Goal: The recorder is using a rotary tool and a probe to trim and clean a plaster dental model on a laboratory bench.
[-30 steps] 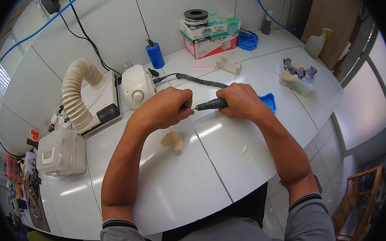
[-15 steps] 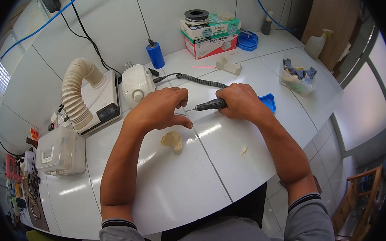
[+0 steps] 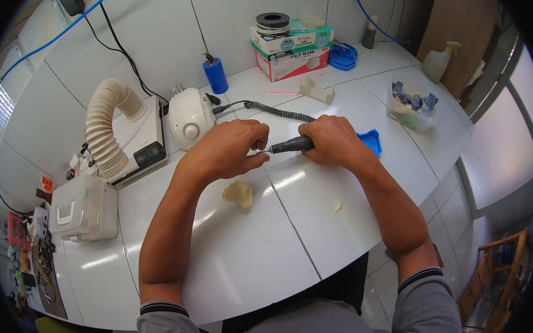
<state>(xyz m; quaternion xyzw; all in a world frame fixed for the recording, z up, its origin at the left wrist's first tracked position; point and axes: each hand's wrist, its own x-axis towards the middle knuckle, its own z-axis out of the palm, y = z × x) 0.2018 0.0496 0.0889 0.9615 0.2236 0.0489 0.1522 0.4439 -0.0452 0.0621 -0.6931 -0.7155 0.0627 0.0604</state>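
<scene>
My right hand (image 3: 335, 139) is wrapped round a black rotary handpiece (image 3: 292, 145), held level above the white table with its tip toward the left. My left hand (image 3: 232, 149) is at that tip, thumb and fingers closed round the thin metal bur (image 3: 265, 150). Whether they press on the bur is partly hidden by the fingers. Below my left hand a cream dental cast (image 3: 238, 194), shaped like an arch of teeth, lies on the table. From the handpiece a coiled black cord (image 3: 281, 113) runs to a white control unit (image 3: 190, 118) with a knob.
Left of the control unit stands a dust extractor with a ribbed hose (image 3: 100, 125), and nearer, a clear case (image 3: 84, 208). At the back are stacked boxes (image 3: 292, 65) and a blue cylinder (image 3: 215, 76). A blue tray (image 3: 370, 142) and a tub of scraps (image 3: 411, 113) are on the right.
My left hand has moved a little to the right, and its thumb and fingers have closed in round the bur. The right hand and handpiece have stayed almost still.
</scene>
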